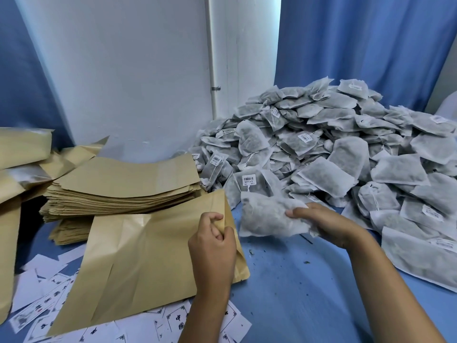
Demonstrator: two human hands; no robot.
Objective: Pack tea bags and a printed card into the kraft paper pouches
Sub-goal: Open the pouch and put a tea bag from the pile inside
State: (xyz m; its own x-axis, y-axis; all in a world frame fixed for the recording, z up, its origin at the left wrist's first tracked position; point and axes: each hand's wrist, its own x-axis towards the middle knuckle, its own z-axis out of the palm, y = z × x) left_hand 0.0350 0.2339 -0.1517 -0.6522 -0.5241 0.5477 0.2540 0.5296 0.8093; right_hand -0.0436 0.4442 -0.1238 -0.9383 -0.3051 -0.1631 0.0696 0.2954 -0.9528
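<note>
On blue table, left hand (212, 243) pinches kraft pouch (148, 256) mouth open, right hand (319, 224) grips tea bags (269, 216) just beside it, not yet inside; printed cards (49, 305) under pouch, big tea-bag pile (333, 149) unpacked.

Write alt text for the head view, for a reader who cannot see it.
A person's left hand pinches open the mouth of a kraft paper pouch while the right hand holds tea bags beside the opening. A big tea bag pile lies to the right, a stack of flat pouches behind, printed cards underneath.
</note>
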